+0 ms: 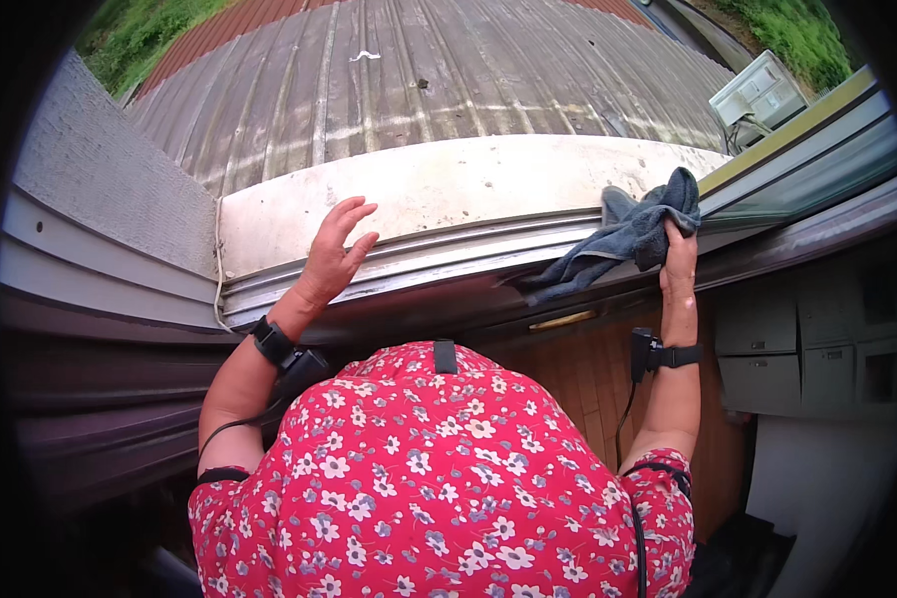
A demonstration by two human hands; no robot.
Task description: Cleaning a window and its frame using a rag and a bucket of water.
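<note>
My right hand [678,250] grips a dark blue-grey cloth [643,224] at the right end of the window opening. The bunched cloth lies over the metal sliding track [448,250] beside the sash, and a loose end hangs down over the inner side. My left hand [338,250] is raised near the left part of the track, its fingers apart with nothing between them. Beyond the track runs a white outer sill [418,183] with dark specks and stains. The fingertips under the cloth are hidden.
Outside lies a corrugated roof [389,90]. A sliding window sash [800,164] stands at the right, near a white outdoor unit [762,97]. A cord [219,261] hangs at the left wall [112,164]. Grey cabinets [762,374] are inside at the right.
</note>
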